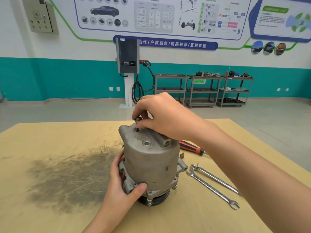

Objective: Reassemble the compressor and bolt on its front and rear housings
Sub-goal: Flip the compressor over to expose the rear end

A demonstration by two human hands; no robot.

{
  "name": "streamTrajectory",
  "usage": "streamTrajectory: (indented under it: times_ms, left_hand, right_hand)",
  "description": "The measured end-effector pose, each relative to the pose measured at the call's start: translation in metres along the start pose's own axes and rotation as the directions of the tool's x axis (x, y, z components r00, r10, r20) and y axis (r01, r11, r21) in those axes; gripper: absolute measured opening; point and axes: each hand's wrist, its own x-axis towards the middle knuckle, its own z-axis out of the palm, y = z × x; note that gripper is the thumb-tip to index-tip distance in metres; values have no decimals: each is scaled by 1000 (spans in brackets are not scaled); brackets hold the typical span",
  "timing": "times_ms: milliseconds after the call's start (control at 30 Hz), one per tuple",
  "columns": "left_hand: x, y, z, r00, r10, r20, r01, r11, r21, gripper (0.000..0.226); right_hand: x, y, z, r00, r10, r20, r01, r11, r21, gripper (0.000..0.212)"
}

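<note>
The grey metal compressor stands upright on the wooden table, its black pulley end down. My left hand grips its lower flange on the left side, thumb across the front. My right hand is above the top housing and pinches a bolt whose shank enters a hole at the top left of the housing. A second open bolt hole shows on the top face nearer me.
Two combination wrenches lie on the table to the right of the compressor. A red-and-black screwdriver and a loose bolt lie behind them. A dark grease stain covers the table's left half.
</note>
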Motion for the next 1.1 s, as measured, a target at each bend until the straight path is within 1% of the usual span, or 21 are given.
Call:
streamTrajectory:
  times_ms: [133,233,300,367,433,467,533,567,600,633,667,700,733,767,800,833,867,900,967,1033,1100]
  left_hand:
    - [0,1,0,1000,-7,-5,7,1000,-4,105]
    - [0,1,-1,1000,-9,-7,9,1000,-7,109]
    - [0,1,0,1000,-7,-4,7,1000,-5,109]
    - [0,1,-1,1000,-3,-3,3,1000,-2,109]
    - [0,1,-1,1000,2,-4,-2,1000,6,110]
    - [0,1,-1,1000,8,-5,-8,1000,8,109]
    - [1,0,-1,1000,14,-6,-14,1000,-1,108]
    - [1,-1,-1,1000,16,-7,-16,1000,-6,105]
    - [1,-1,-1,1000,18,-10,-18,1000,-7,102]
    - [1,-2,-1,1000,17,-12,-17,1000,-7,98]
    - [1,-2,-1,1000,15,-10,-15,1000,-9,94]
    - [1,-2,-1,1000,16,-7,-16,1000,-13,92]
    - [2,-2,-1,1000,23,-5,-23,1000,-16,91]
    - [2,-3,-1,999,33,-8,-33,999,-20,91]
    - [2,-4,-1,999,39,-9,-40,999,-25,92]
    - [2,-5,0,999,39,-9,-39,999,-28,94]
    - [2,-5,0,999,36,-6,-36,999,-27,95]
    - [2,-4,0,999,34,-5,-34,999,-21,96]
    - [3,-3,0,999,38,-14,-38,999,1,99]
    - [3,-1,0,999,39,-23,-39,999,15,107]
    - [3,-2,0,999,35,-26,-35,999,9,105]
  right_hand:
    - [-2,2,2,1000,11,-28,-13,998,-54,15]
    - [-1,3,1,999,-6,-53,2,996,-87,14]
    - [0,3,0,999,-26,-35,23,994,-103,14]
    - [1,3,0,999,-37,16,38,997,-74,16]
    - [2,6,-1,999,-26,39,26,999,-21,26]
    - [1,10,-2,1000,-4,10,4,999,35,31]
    - [-5,26,-6,986,94,-139,-56,965,257,30]
    - [-10,38,-5,955,182,-234,-85,925,371,27]
    - [-15,53,-2,906,286,-312,-129,888,441,25]
    - [-21,70,5,853,387,-351,-207,867,453,24]
    - [-29,87,15,814,473,-336,-321,850,418,24]
    - [-37,103,29,802,539,-258,-446,828,340,24]
    - [-47,118,48,801,586,-123,-552,802,226,24]
    - [-57,130,68,785,618,32,-618,780,103,24]
    - [-68,139,89,756,634,162,-642,766,-2,25]
    - [-78,145,107,730,640,241,-645,761,-67,27]
    - [-85,150,121,715,643,274,-647,757,-89,29]
    - [-91,153,132,715,642,277,-646,758,-92,32]
    - [-95,156,147,734,628,260,-632,771,-77,36]
    - [-95,158,154,737,646,198,-654,756,-31,31]
    - [-96,159,161,728,675,120,-680,733,1,21]
